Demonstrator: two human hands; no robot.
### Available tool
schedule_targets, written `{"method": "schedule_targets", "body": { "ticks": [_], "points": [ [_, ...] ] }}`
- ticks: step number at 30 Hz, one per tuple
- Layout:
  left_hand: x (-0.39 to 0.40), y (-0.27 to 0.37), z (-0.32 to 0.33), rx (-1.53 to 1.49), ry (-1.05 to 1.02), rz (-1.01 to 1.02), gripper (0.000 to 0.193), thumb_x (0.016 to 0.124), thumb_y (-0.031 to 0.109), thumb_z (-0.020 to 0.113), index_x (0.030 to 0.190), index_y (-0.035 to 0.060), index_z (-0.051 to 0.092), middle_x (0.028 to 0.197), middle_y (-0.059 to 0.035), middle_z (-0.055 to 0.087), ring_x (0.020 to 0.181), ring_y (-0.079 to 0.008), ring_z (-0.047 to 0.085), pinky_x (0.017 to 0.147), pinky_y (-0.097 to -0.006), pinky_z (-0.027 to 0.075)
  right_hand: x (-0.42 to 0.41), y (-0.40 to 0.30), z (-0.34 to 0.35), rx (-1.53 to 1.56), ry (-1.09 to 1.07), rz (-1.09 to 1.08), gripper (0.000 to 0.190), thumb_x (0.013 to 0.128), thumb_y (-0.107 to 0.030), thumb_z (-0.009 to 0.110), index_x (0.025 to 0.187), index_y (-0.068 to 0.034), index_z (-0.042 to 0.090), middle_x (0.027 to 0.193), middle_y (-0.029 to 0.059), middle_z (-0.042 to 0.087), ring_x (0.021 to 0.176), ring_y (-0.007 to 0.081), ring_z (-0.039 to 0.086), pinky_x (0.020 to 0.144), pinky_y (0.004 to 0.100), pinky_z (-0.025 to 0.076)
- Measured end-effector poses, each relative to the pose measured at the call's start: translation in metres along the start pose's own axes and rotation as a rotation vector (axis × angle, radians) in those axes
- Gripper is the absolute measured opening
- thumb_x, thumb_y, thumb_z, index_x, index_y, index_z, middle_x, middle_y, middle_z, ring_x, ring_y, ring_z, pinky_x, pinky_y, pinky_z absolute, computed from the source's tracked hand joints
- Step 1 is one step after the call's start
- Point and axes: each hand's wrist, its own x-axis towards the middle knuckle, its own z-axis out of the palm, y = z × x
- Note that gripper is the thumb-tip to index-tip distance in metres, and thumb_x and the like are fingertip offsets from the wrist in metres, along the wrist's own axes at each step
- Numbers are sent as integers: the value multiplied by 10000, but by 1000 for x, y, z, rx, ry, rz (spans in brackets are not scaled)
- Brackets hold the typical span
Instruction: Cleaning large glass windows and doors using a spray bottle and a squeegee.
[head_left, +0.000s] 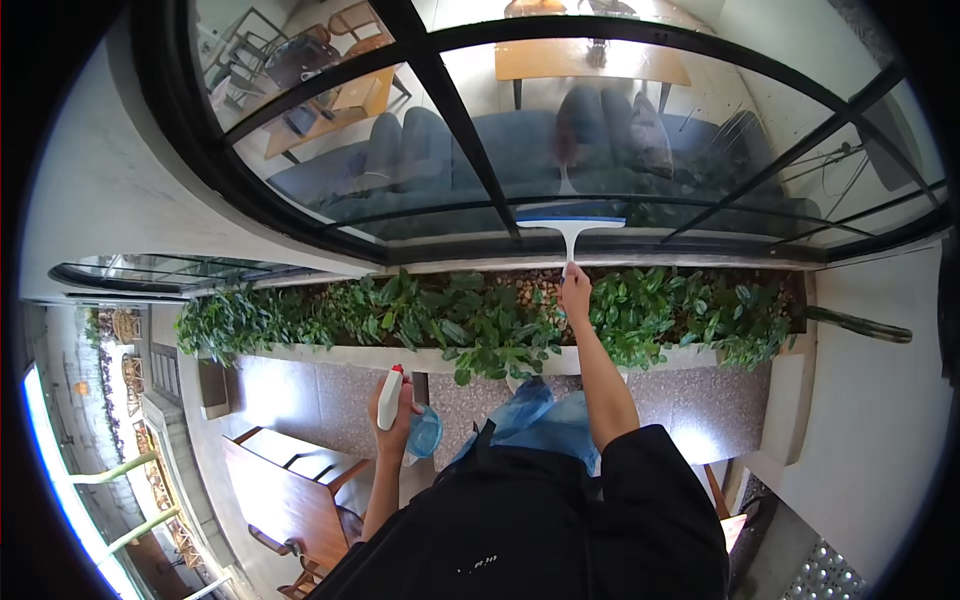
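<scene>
My right hand (576, 295) grips the handle of a white window squeegee (571, 229) with a blue edge. The squeegee's blade lies near the lower part of a black-framed window (525, 165); whether it touches the glass I cannot tell. At the left, my left hand (394, 412) holds a spray bottle with a white trigger head, a red nozzle (397, 369) and a translucent blue body (425, 432). Faint streaks show on the pane at the right.
A planter of leafy plants (390, 307) with a pale rim runs between me and the window. Below it, at the left, stands a wooden table (277, 495) with chairs. Through the glass appear a grey sofa (510, 142) and wooden tables. A wall stands at the right.
</scene>
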Motion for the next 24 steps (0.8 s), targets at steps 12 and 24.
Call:
{"method": "schedule_targets", "body": {
  "ticks": [12, 24],
  "points": [
    [28, 14, 34, -198, -55, 91, 214, 937, 168, 612, 1052, -8, 579, 921, -61, 604, 624, -83, 573, 523, -224, 501, -86, -133, -7, 1, -56, -398, 413, 1021, -378, 422, 813, -34, 520, 572, -16, 394, 451, 68, 404, 430, 260, 325],
    [16, 15, 43, -240, -39, 96, 195, 938, 169, 610, 1029, -2, 585, 886, -42, 592, 630, -76, 562, 523, -225, 511, -78, -294, 19, 248, -333, -588, 439, 1004, -436, 443, 779, -60, 463, 585, -36, 344, 458, 43, 386, 390, 207, 263]
  ]
}}
